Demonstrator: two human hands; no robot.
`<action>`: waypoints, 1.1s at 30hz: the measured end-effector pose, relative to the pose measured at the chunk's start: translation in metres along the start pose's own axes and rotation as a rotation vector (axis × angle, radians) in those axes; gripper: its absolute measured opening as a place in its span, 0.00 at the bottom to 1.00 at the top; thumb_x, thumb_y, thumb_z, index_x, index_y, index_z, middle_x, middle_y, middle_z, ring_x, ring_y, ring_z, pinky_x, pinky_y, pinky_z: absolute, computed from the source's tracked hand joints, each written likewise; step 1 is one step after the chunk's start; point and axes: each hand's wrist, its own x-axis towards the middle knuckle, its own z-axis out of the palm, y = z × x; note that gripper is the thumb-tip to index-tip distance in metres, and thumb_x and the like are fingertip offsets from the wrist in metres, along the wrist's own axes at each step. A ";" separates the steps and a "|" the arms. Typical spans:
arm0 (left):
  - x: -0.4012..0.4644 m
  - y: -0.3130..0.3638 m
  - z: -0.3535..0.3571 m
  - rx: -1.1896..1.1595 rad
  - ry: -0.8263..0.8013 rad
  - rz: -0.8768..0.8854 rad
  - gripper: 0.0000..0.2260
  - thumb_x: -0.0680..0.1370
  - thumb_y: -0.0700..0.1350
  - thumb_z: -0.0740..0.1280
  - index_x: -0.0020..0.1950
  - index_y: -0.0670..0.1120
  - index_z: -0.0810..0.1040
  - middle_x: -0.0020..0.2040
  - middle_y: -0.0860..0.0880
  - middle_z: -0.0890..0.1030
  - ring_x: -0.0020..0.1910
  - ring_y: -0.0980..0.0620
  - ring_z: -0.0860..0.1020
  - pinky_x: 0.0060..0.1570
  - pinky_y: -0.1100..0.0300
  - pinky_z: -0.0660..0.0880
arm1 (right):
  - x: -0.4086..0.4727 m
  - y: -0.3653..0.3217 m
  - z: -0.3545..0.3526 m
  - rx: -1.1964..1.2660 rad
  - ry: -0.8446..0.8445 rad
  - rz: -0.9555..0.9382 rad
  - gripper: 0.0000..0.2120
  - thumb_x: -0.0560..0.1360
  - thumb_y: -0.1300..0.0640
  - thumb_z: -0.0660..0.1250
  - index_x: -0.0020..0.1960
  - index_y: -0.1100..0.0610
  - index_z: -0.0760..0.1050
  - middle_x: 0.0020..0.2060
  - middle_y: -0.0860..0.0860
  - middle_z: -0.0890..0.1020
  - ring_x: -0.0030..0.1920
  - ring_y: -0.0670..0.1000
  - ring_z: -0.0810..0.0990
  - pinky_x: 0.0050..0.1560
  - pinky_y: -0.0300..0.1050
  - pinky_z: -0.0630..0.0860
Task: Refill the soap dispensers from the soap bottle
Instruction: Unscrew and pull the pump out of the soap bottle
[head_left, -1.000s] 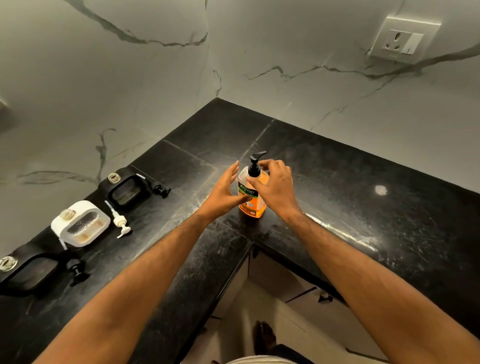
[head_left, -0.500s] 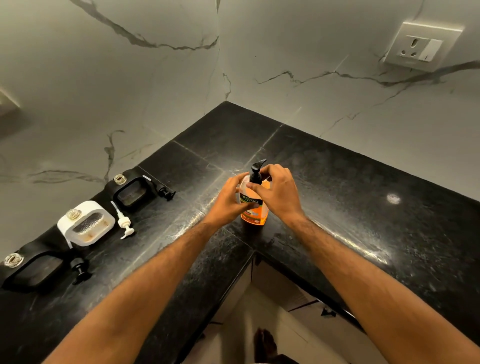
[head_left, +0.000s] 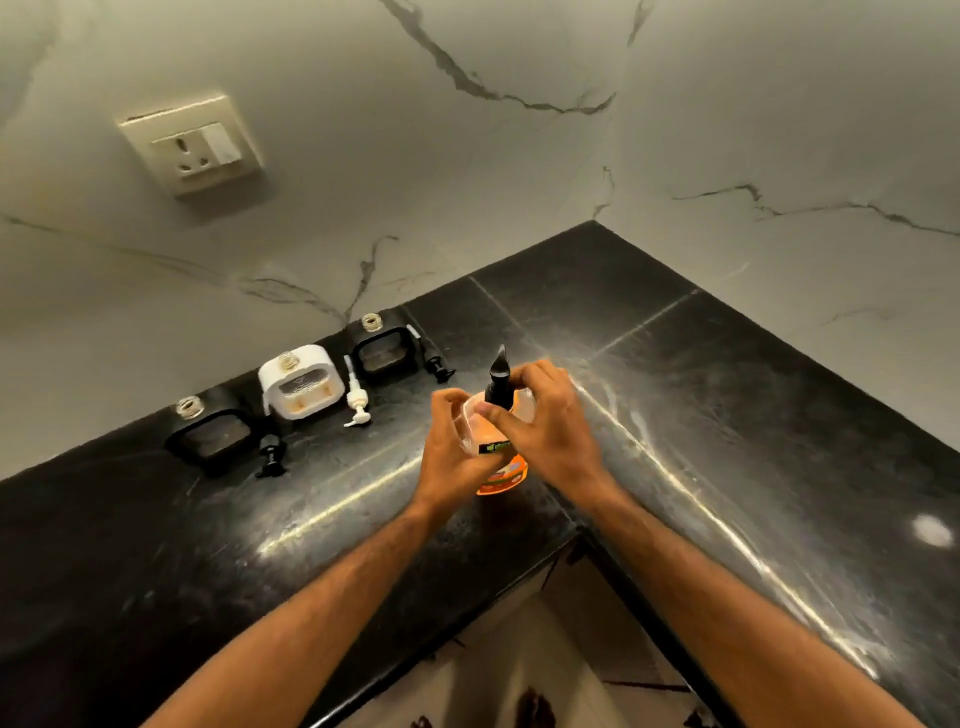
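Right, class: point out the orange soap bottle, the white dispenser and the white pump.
orange soap bottle (head_left: 503, 475): head view, lower body.
white dispenser (head_left: 303, 383): head view, front face.
white pump (head_left: 357, 399): head view, collar.

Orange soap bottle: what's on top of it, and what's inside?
A black pump head sits on top of the clear orange soap bottle, with the right hand pinching its collar and the left hand holding the body. Orange liquid shows low down; the hands hide the level.

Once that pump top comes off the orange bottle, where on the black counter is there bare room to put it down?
Bare counter lies right of the orange bottle, toward the corner. Another open patch sits in front of the dispensers, left of the left hand. It is crowded along the wall, where three dispensers and their loose pumps lie.
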 end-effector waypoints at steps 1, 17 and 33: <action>-0.005 0.000 -0.008 0.005 0.055 -0.027 0.32 0.65 0.43 0.82 0.59 0.51 0.64 0.50 0.50 0.79 0.49 0.50 0.82 0.48 0.42 0.81 | 0.001 -0.006 0.008 0.032 -0.009 0.003 0.12 0.71 0.49 0.78 0.48 0.52 0.78 0.47 0.46 0.78 0.52 0.47 0.75 0.52 0.31 0.68; -0.059 -0.024 -0.117 0.124 0.261 -0.049 0.31 0.64 0.55 0.82 0.63 0.51 0.75 0.55 0.53 0.82 0.52 0.50 0.82 0.51 0.46 0.80 | 0.010 -0.065 0.089 0.187 -0.379 -0.250 0.15 0.69 0.53 0.80 0.52 0.53 0.81 0.46 0.44 0.80 0.53 0.48 0.76 0.52 0.40 0.73; -0.064 -0.036 -0.173 0.153 0.177 0.039 0.31 0.64 0.53 0.83 0.63 0.49 0.75 0.56 0.55 0.81 0.55 0.54 0.81 0.52 0.51 0.79 | -0.006 -0.100 0.123 0.268 -0.424 -0.156 0.24 0.72 0.63 0.75 0.66 0.54 0.75 0.58 0.47 0.81 0.62 0.45 0.78 0.62 0.34 0.71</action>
